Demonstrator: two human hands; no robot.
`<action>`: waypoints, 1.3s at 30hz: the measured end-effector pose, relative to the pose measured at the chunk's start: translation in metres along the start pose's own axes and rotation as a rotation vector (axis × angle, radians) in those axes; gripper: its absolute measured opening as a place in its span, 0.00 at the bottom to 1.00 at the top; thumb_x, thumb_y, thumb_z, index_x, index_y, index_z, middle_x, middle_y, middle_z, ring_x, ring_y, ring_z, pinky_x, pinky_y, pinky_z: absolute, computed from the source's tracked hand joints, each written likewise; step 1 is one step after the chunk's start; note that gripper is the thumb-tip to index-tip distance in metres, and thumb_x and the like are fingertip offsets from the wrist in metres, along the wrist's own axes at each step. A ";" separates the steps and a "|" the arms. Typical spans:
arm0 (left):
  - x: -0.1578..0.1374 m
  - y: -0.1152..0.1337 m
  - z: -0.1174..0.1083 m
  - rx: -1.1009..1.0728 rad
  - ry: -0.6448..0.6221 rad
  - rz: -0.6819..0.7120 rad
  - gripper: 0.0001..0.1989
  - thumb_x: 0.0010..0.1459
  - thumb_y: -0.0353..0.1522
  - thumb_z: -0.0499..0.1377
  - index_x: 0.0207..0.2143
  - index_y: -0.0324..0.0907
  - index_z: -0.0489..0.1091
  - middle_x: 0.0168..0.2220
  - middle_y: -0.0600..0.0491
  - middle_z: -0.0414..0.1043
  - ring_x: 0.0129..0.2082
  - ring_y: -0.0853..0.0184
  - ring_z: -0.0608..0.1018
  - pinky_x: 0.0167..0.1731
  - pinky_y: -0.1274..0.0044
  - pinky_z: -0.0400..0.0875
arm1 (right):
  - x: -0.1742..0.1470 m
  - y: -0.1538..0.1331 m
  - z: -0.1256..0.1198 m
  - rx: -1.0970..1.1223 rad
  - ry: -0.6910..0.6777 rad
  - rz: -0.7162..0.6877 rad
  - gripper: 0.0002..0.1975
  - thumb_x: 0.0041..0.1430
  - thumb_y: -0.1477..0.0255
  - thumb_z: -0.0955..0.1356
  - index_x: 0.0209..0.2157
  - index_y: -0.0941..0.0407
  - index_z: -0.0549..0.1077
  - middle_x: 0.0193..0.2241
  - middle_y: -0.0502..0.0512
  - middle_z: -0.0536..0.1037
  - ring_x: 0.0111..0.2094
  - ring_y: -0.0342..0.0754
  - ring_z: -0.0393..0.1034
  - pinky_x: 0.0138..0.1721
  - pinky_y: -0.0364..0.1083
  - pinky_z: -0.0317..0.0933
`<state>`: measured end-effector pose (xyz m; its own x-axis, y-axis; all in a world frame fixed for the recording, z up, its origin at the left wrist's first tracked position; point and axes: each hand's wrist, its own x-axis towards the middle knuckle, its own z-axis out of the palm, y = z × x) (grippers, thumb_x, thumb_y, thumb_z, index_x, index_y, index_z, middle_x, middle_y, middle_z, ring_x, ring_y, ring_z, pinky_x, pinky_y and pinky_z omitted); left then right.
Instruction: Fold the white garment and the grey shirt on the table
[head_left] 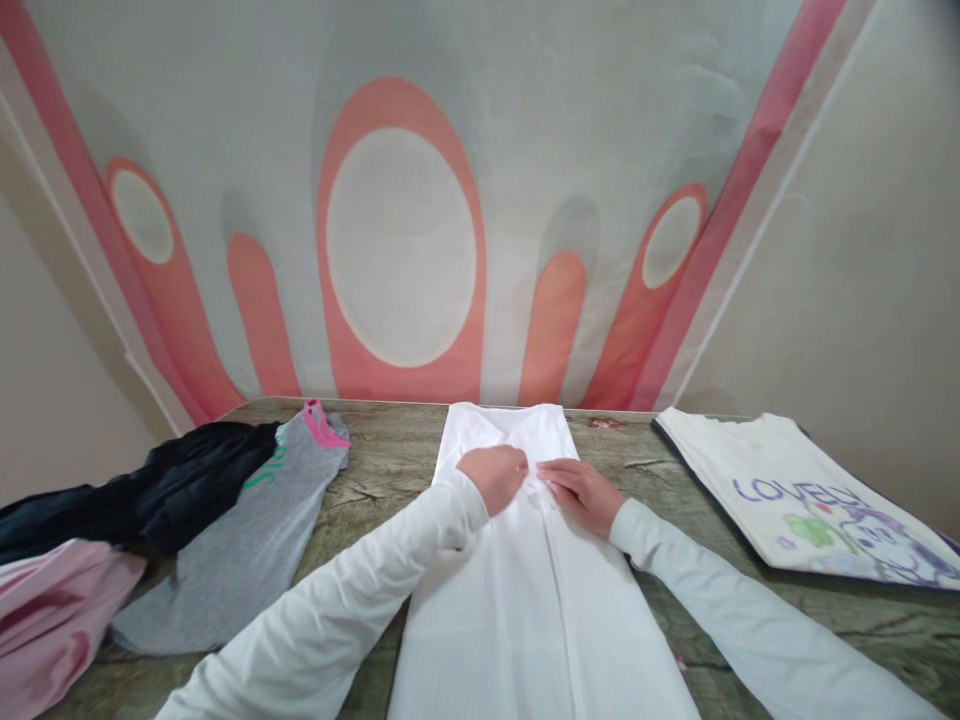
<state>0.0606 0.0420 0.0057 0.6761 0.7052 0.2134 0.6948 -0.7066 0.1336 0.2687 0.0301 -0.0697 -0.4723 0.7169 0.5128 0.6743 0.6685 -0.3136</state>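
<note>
A long white garment [525, 610] with a collar-like top and a seam down its front lies lengthwise on the wood-grain table, its top at the far edge. On its upper part, my left hand [495, 477] is closed, the fingers curled against the fabric near the middle. Just to the right, my right hand [583, 492] pinches the cloth near the same spot, its fingertips close to those of the left. A small bunch of white fabric shows between the two hands. The exact bit each one grips is partly hidden.
A grey top [247, 560] with pink trim lies at left, beside black clothing [150, 490] and pink cloth [67, 610]. At right rests a folded white shirt [772, 480] marked "LOVELY". The patterned wall [405, 50] rises behind the table [375, 470].
</note>
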 end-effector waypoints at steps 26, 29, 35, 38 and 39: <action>0.022 -0.062 0.020 -1.381 -0.011 -0.427 0.18 0.59 0.42 0.45 0.43 0.37 0.60 0.36 0.46 0.71 0.35 0.66 0.76 0.38 0.72 0.70 | 0.001 -0.004 -0.005 0.027 -0.019 0.031 0.14 0.56 0.73 0.61 0.42 0.53 0.71 0.43 0.56 0.73 0.45 0.50 0.65 0.46 0.53 0.57; 0.019 -0.056 0.019 -1.669 -0.067 -0.389 0.17 0.55 0.37 0.54 0.45 0.37 0.60 0.41 0.43 0.69 0.40 0.65 0.74 0.42 0.70 0.68 | 0.002 -0.005 -0.006 0.011 -0.030 0.031 0.14 0.56 0.73 0.60 0.42 0.53 0.71 0.43 0.57 0.73 0.45 0.50 0.65 0.46 0.52 0.58; 0.020 -0.061 0.027 -0.920 0.131 -0.280 0.09 0.45 0.22 0.56 0.32 0.36 0.69 0.30 0.51 0.71 0.32 0.69 0.73 0.36 0.75 0.68 | 0.001 -0.004 -0.006 -0.027 -0.061 0.043 0.14 0.57 0.73 0.60 0.43 0.54 0.71 0.44 0.57 0.72 0.46 0.50 0.64 0.46 0.52 0.57; 0.015 -0.057 0.025 -0.474 0.104 -0.233 0.04 0.44 0.25 0.56 0.26 0.37 0.70 0.24 0.54 0.69 0.26 0.69 0.71 0.32 0.77 0.67 | 0.001 -0.004 -0.005 -0.027 -0.056 0.041 0.14 0.57 0.73 0.60 0.44 0.54 0.70 0.44 0.56 0.72 0.46 0.50 0.64 0.46 0.52 0.57; 0.012 -0.055 0.024 -0.389 0.088 -0.221 0.03 0.45 0.27 0.57 0.25 0.38 0.70 0.23 0.55 0.68 0.26 0.69 0.70 0.30 0.77 0.66 | 0.001 -0.004 -0.005 -0.026 -0.054 0.039 0.14 0.57 0.73 0.60 0.44 0.54 0.70 0.44 0.56 0.72 0.46 0.50 0.64 0.46 0.52 0.57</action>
<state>0.0367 0.0910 -0.0220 0.4870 0.8457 0.2183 0.6649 -0.5210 0.5353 0.2684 0.0273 -0.0636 -0.4749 0.7525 0.4562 0.7070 0.6350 -0.3114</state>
